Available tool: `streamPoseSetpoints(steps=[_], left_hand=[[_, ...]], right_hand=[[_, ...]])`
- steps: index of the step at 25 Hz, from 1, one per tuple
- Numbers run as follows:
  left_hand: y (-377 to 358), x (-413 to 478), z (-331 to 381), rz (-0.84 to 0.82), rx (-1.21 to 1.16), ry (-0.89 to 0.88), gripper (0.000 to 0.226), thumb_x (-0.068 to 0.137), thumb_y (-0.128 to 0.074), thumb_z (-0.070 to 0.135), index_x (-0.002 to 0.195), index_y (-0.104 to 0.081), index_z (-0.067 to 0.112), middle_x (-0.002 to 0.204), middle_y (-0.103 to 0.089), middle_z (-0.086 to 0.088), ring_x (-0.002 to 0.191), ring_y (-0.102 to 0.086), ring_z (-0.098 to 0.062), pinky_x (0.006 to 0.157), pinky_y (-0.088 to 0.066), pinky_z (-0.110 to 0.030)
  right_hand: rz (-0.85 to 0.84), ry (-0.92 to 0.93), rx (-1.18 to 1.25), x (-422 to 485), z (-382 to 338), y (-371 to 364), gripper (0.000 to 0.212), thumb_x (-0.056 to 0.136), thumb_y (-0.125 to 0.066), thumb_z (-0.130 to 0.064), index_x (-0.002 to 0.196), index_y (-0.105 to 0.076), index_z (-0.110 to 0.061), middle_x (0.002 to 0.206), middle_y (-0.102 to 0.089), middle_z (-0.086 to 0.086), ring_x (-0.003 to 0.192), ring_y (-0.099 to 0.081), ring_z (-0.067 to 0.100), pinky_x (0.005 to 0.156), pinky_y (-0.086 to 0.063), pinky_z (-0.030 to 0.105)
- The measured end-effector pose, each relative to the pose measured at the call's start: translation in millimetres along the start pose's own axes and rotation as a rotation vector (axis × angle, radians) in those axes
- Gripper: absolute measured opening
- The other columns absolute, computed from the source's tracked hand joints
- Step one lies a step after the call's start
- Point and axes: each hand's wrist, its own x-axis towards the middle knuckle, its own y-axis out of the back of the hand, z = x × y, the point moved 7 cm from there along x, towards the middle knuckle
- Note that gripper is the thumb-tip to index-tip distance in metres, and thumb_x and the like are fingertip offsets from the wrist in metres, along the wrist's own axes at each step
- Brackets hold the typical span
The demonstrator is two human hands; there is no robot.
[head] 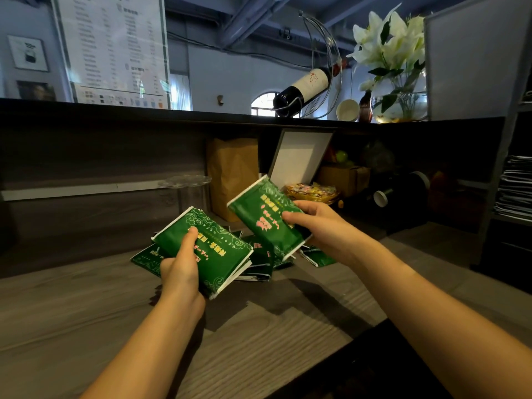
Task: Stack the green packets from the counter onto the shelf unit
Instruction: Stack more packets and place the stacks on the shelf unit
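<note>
While hovering above the tabletop [86, 326] pile [259, 254], clamping one green packet [218, 251] in the left grip [180, 272]. Clamping a second green packet [259, 211] in the right grip [313, 223], higher, right of that pile.

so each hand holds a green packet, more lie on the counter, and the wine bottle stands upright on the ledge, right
Not upright: the head view shows the wine bottle lying tilted in a wire holder on the ledge. The rest holds: the left hand and the right hand each hold a green packet, and more packets lie on the counter.
</note>
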Motion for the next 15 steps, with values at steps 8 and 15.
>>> streamPoseSetpoints(steps=[8,15], left_hand=[[-5,0,-1,0.002,0.131,-0.105,0.061,0.089,-0.056,0.048,0.128,-0.042,0.004,0.117,-0.06,-0.015,0.101,-0.062,-0.031,0.083,-0.052,-0.043],[0,8,2,-0.055,0.247,-0.064,0.075,0.067,-0.079,0.045,0.125,-0.048,0.008,0.108,-0.067,-0.014,0.087,-0.068,-0.03,0.068,-0.056,-0.036]], right_hand=[[-0.061,0.038,-0.173,3,7,-59,0.01,0.086,-0.067,-0.015,0.085,-0.057,-0.017,0.101,-0.068,0.009,0.091,-0.068,0.023,0.084,-0.055,0.036],[-0.105,0.149,-0.541,5,8,-81,0.02,0.085,-0.067,-0.033,0.089,-0.061,-0.015,0.094,-0.067,0.01,0.087,-0.064,0.02,0.081,-0.053,0.042]])
